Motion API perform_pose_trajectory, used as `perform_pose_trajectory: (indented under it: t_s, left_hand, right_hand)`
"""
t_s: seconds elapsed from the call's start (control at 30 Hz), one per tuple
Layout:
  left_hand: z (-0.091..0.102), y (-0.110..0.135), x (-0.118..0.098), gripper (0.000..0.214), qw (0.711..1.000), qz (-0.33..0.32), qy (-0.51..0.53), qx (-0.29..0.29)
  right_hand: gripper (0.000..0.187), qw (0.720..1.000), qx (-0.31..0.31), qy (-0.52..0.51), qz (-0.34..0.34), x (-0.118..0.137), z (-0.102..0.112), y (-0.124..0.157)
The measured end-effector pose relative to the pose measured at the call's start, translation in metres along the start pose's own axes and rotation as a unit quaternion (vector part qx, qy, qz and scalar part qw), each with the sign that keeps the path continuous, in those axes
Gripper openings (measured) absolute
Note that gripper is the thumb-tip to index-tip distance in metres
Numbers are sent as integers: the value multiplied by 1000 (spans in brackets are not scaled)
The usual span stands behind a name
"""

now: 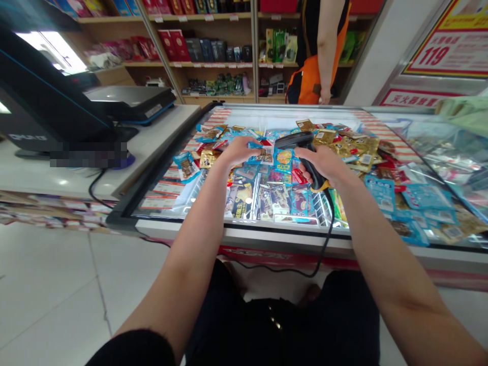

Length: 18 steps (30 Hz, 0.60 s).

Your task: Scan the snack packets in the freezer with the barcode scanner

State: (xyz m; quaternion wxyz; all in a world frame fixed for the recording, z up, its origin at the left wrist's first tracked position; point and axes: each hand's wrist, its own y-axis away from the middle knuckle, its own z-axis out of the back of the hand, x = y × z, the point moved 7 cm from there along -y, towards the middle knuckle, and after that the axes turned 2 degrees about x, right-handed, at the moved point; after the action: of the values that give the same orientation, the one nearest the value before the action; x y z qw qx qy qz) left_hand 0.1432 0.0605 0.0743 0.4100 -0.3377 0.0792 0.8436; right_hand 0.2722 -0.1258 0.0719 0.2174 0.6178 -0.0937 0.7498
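In the head view, my right hand [326, 165] is wrapped round the grip of a black barcode scanner [295, 140]. The scanner's head points left, and its cord [331, 223] hangs over the freezer's front edge. Left of it, my left hand [241, 151] pinches a small blue snack packet [263, 155] whose printed back faces up. Around both hands, many blue, gold and red snack packets lie on the glass top [175, 175] of a chest freezer. A gold packet [208, 158] and a blue packet [186, 166] lie left of my left hand.
A counter [152, 145] on the left carries a dark screen terminal [49, 96] and a flat scale [129, 99]. Goods shelves [213, 63] stand behind. Beyond the freezer is a person in an orange apron [310, 81]. More gold packets [354, 147] are heaped at right.
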Motion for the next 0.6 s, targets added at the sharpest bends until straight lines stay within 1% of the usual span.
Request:
perform_pose_trajectory:
  t_s: [0.1,0.23,0.6]
  left_hand:
    - [6,-1,8,31,1000,-1,15,-24]
    - [12,-3,13,31,999,-4,16,-47]
    - [14,-1,16,28,999,14,21,-48]
  right_hand:
    - [34,1000,23,15,-3,-1,-8,-1]
    - [37,999,23,33,-1,-4,-10,-2]
    - [42,998,45,38,3,-3,-12,1]
